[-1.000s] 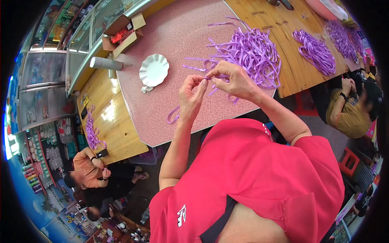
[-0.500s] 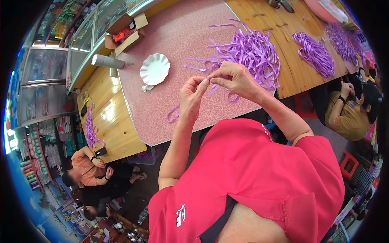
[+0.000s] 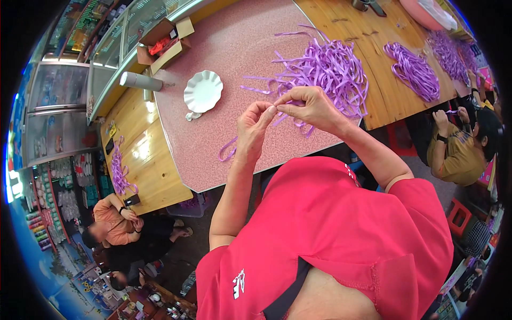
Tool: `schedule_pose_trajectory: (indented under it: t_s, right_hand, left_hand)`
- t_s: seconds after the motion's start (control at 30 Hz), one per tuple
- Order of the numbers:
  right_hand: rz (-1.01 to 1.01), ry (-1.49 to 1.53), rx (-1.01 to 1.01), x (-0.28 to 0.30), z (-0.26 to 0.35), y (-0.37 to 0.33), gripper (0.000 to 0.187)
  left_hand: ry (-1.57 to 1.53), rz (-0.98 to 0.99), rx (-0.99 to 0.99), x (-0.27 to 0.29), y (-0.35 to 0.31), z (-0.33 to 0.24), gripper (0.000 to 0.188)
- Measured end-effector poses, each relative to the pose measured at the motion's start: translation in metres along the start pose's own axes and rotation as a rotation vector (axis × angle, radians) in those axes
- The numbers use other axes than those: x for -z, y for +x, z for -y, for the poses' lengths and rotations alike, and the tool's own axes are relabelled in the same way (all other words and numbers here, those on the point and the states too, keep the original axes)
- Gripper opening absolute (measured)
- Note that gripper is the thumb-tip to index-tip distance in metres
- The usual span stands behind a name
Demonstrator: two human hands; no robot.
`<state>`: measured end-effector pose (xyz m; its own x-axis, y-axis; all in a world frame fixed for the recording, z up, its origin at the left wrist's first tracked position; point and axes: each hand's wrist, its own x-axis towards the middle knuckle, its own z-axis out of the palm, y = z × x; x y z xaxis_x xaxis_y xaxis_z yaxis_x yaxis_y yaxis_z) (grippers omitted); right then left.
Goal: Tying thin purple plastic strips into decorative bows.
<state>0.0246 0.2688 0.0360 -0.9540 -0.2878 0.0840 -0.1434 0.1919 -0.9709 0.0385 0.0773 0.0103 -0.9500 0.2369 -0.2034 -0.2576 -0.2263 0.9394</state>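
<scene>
Over the pink speckled table [image 3: 224,48], my left hand [image 3: 255,121] and my right hand [image 3: 308,106] meet with thumbs and fingertips pinched together. They hold a purple ribbon [image 3: 228,151]; a loop of it hangs out beside my left wrist, and a strand shows below the right fingers. What part of it lies between the fingertips is hidden. Just beyond my right hand spreads a large tangled pile of purple ribbons [image 3: 335,72], its loose ends reaching left. A white scalloped plate [image 3: 203,90] lies to the left of my hands.
A grey bottle [image 3: 141,81] and an open cardboard box [image 3: 166,44] stand at the far left. More ribbon bundles [image 3: 413,72] lie on the wooden table [image 3: 373,101] at right. One co-worker [image 3: 114,221] sits at left, another [image 3: 458,149] at right.
My hands stay nearly in place, pinched together. The co-worker at right has moved their hands apart, with a purple strand between them; the one at left has shifted their hands slightly.
</scene>
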Motion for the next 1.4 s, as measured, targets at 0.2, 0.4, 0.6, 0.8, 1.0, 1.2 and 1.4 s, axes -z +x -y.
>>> schedule_pose_trajectory:
  t_s: [0.2, 0.4, 0.6, 0.8, 1.0, 1.2, 1.4]
  right_hand:
    - [0.005, -0.117, 0.150, -0.003, -0.006, -0.004, 0.012]
    - [-0.048, -0.360, 0.342, -0.003, -0.019, -0.009, 0.010]
    - [-0.020, -0.278, 0.239, 0.000, -0.016, -0.015, 0.013]
    - [0.048, -0.009, -0.076, 0.005, -0.023, -0.018, 0.015]
    - [0.018, 0.046, -0.131, 0.008, -0.019, -0.020, 0.016]
    - [0.033, 0.057, -0.092, 0.003, -0.018, -0.018, 0.019]
    - [0.076, -0.002, -0.083, 0.005, -0.011, -0.016, 0.019]
  left_hand:
    - [-0.049, -0.007, -0.014, -0.001, -0.002, 0.008, 0.016]
    - [-0.020, -0.036, -0.007, -0.004, -0.005, 0.020, 0.015]
    - [-0.020, -0.072, -0.016, -0.016, -0.011, 0.023, 0.015]
    - [0.014, -0.076, -0.017, -0.008, -0.014, 0.017, 0.018]
    - [0.436, -0.061, -0.280, -0.010, -0.010, 0.010, 0.021]
    - [1.110, 0.067, -0.740, -0.013, -0.004, -0.007, 0.019]
    - [1.157, 0.185, -0.705, 0.004, -0.003, -0.012, 0.012]
